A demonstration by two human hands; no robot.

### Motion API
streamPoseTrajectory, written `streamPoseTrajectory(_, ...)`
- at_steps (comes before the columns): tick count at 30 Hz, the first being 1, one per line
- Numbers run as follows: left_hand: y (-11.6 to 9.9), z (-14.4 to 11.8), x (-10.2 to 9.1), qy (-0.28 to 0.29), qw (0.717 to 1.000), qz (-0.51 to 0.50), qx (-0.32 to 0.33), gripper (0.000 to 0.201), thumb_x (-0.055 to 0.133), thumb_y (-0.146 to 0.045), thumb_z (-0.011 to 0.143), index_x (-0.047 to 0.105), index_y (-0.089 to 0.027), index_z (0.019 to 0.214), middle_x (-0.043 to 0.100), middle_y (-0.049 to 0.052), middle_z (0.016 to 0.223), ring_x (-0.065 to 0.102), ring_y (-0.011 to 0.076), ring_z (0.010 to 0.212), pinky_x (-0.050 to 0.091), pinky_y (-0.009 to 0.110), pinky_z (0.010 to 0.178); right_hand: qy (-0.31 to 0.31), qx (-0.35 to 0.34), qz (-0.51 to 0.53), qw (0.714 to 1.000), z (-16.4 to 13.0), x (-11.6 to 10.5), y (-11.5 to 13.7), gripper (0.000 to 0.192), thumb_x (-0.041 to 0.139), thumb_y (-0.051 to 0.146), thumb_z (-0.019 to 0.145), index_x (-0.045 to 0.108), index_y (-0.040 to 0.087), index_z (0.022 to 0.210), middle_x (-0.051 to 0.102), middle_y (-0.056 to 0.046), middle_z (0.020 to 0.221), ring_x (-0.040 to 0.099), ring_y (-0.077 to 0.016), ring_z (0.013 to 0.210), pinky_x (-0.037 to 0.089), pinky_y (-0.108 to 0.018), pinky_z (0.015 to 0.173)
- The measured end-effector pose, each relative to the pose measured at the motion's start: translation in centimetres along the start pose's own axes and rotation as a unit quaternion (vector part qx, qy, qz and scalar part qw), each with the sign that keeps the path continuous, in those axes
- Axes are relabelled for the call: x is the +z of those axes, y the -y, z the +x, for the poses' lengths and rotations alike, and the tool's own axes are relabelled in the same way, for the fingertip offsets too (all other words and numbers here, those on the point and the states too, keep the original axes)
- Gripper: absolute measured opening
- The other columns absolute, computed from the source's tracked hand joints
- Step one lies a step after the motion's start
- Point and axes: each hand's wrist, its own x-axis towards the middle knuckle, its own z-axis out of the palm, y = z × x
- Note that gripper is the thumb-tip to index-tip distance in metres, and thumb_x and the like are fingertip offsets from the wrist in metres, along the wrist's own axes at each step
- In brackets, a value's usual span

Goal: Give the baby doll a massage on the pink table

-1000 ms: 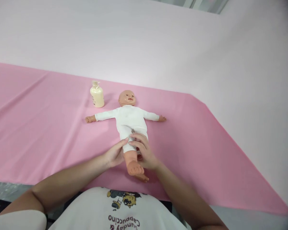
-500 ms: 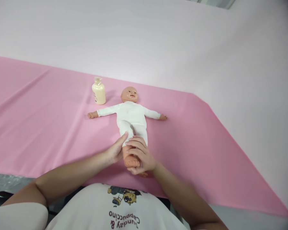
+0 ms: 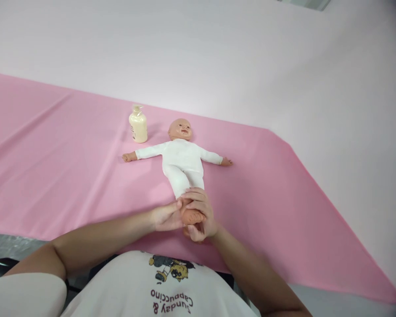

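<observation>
A baby doll [image 3: 183, 156] with a white cloth body lies on its back, arms spread and feet toward me. My left hand [image 3: 169, 215] grips the ankle of its raised leg from the left, thumb on top. Around the same foot from the right, my right hand [image 3: 203, 215] has its fingers wrapped over the top and its thumb at the sole. The toes of that foot [image 3: 193, 216] show between my hands. Beneath them the doll's other foot is mostly hidden.
A cream-coloured pump bottle [image 3: 138, 127] stands beyond the doll's outstretched arm, left of its head. The pink cloth [image 3: 251, 189] lies under both, with creases on the left. A white surface [image 3: 218, 57] stretches behind it.
My left hand has slid from the doll's lower leg down to its ankle. The held leg has shifted to the right, toward the other leg, with both hands on it.
</observation>
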Motion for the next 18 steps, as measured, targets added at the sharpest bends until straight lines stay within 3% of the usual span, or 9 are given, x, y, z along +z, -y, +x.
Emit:
streamPoseTrajectory(4, -0.5, 0.0, -0.4, 0.021, 0.999, 0.041, -0.016, 0.041, 0.08, -0.031, 0.073, 0.063, -0.016, 0.108, 0.066, 0.003, 0.103, 0.063, 0.0151, 0.101, 0.041, 0.029, 0.096, -0.001, -0.011, 0.015, 1.0, -0.4, 0.0, -0.3, 0.046, 0.053, 0.032, 0.075, 0.048, 0.023, 0.12, 0.065, -0.011, 0.112, 0.06, -0.0283, 0.109, 0.049, -0.055, 0.093)
streamPoseTrajectory(9, -0.5, 0.2, -0.8, 0.012, 0.997, 0.074, -0.027, 0.037, 0.078, -0.03, 0.074, 0.065, -0.015, 0.105, 0.068, 0.003, 0.097, 0.065, 0.0134, 0.095, 0.046, 0.027, 0.093, 0.027, -0.034, 0.004, 0.999, 0.4, -0.5, -0.3, 0.028, 0.047, 0.037, 0.085, 0.053, 0.022, 0.109, 0.067, -0.01, 0.104, 0.063, -0.0267, 0.105, 0.052, -0.051, 0.09)
streamPoseTrajectory(14, 0.4, 0.4, -0.9, -0.065, 0.988, 0.118, 0.075, 0.034, 0.072, -0.032, 0.081, 0.063, -0.016, 0.11, 0.066, 0.005, 0.103, 0.064, 0.0134, 0.097, 0.048, 0.026, 0.091, 0.055, -0.025, -0.012, 0.998, 0.6, -1.1, -0.3, 0.033, 0.029, 0.041, 0.096, 0.057, 0.022, 0.095, 0.067, -0.01, 0.104, 0.063, -0.0254, 0.104, 0.053, -0.048, 0.085)
streamPoseTrajectory(18, 0.7, 0.5, -0.4, -0.1, 0.978, 0.14, 0.118, 0.034, 0.065, -0.033, 0.086, 0.063, -0.013, 0.113, 0.066, 0.006, 0.105, 0.062, 0.0163, 0.103, 0.048, 0.025, 0.092, 0.071, -0.021, -0.02, 0.997, 0.4, -1.1, -0.6, 0.041, 0.028, 0.046, 0.098, 0.061, 0.022, 0.1, 0.065, -0.01, 0.108, 0.061, -0.0253, 0.104, 0.052, -0.048, 0.086)
